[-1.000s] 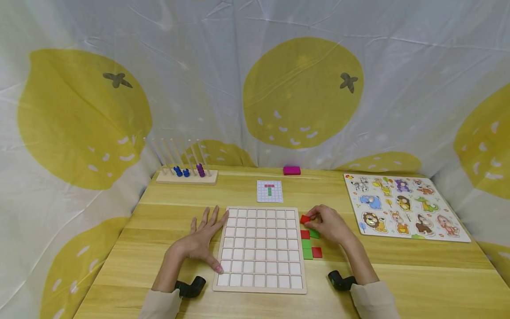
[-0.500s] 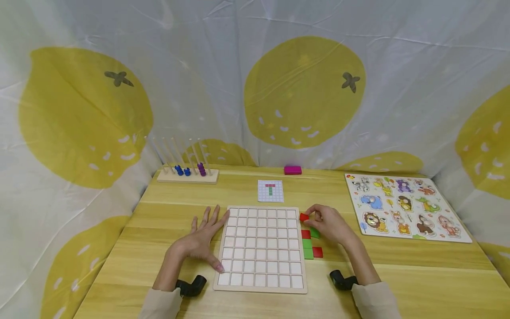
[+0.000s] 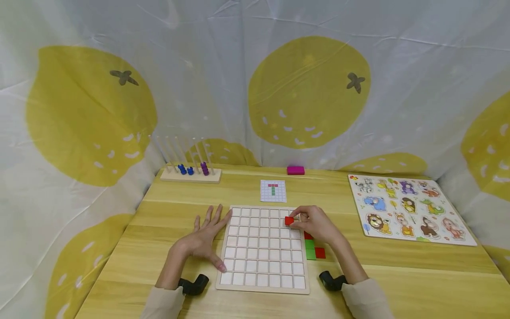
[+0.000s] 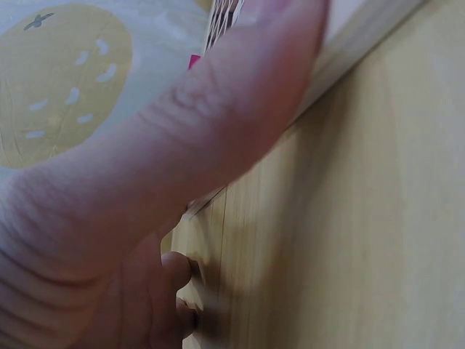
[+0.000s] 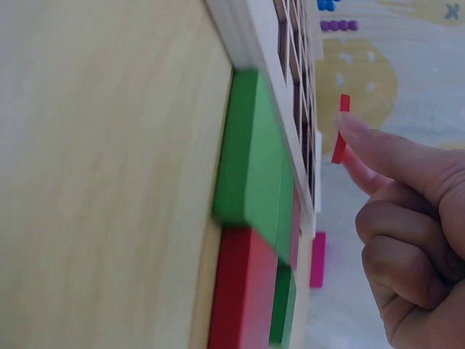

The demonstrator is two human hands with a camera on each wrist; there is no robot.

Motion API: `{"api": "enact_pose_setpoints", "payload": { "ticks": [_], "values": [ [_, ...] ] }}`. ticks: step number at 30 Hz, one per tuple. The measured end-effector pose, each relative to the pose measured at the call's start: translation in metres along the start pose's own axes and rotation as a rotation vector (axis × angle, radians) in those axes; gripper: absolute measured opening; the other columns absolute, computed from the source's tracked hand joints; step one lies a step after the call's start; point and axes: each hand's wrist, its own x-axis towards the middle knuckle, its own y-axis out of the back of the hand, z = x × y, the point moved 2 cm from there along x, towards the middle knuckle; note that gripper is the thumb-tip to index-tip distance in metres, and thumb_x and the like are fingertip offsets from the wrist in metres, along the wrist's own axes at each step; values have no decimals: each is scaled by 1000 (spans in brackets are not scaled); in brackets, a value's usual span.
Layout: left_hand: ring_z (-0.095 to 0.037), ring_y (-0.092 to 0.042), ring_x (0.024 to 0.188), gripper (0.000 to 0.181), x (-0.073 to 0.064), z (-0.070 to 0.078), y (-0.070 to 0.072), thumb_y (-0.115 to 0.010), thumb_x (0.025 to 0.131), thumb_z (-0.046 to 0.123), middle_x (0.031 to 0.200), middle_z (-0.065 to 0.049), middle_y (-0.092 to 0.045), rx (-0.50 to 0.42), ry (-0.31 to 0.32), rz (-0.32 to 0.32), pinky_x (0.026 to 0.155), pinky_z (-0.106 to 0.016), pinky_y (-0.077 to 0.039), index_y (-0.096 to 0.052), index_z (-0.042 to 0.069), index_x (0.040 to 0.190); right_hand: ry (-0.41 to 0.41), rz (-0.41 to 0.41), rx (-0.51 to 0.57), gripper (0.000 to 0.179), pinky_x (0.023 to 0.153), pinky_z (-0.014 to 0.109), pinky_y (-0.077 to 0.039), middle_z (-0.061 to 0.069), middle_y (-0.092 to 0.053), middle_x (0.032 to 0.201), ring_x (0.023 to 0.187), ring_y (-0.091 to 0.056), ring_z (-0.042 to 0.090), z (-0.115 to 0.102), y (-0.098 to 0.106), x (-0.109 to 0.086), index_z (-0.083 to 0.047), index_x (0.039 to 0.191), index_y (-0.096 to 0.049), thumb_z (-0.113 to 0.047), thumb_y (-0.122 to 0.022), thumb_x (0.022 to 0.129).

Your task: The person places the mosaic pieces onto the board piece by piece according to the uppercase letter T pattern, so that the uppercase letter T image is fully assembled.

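Observation:
My right hand (image 3: 318,225) pinches a small red square tile (image 3: 289,220) between thumb and forefinger, over the upper right of the wooden grid board (image 3: 263,289). In the right wrist view this red tile (image 5: 344,104) is seen edge-on, raised above the board, with the other fingers curled in. Spread wide, my left hand (image 3: 201,243) rests at the board's left side, thumb and forefinger on its edge. Close against the right edge lie green tiles (image 3: 310,249) and a loose red tile (image 3: 320,253); the right hand partly hides this group.
A pattern card (image 3: 273,191) with a red and green T lies behind the board. Farther back are a pegged bead stand (image 3: 190,178) and a magenta block (image 3: 295,170). An animal puzzle (image 3: 414,210) lies at right, and a lemon-print curtain encloses the table.
My right hand has carried the red tile leftward from beside the board to over its upper right squares. The left hand stays spread at the board's left edge.

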Motion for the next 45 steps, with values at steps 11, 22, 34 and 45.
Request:
{"api": "enact_pose_setpoints", "payload": {
  "ticks": [11, 22, 34, 45],
  "values": [
    [-49, 23, 156, 153, 3, 1, 0, -101, 52, 42, 171, -23, 18, 3, 2, -1, 120, -75, 17, -5, 14, 167, 30, -34, 19, 18, 51, 23, -27, -3, -32, 59, 56, -30, 13, -13, -17, 12, -7, 102, -77, -14, -83, 87],
    [-48, 24, 156, 153, 3, 2, -1, -102, 52, 41, 172, -23, 17, -7, 2, -1, 120, -75, 17, -5, 14, 167, 27, -46, -25, 19, 55, 22, -27, -2, -36, 58, 58, -31, 12, -20, -23, 21, -5, 101, -78, -11, -86, 84],
    [-49, 24, 156, 153, 1, 1, 1, -102, 52, 41, 171, -23, 17, -4, 7, -2, 119, -75, 17, -5, 13, 167, -23, 9, -7, 20, 55, 23, -28, -2, -39, 58, 61, -36, 13, -22, -24, 23, -9, 94, -81, -12, -91, 77],
    [-49, 25, 156, 153, 0, 1, 0, -102, 53, 42, 171, -23, 18, -9, 5, -2, 119, -75, 18, -5, 13, 167, -37, -8, 115, 22, 56, 24, -26, -2, -37, 58, 61, -32, 14, -17, -22, 20, -12, 99, -83, -13, -91, 78]
  ]
}}
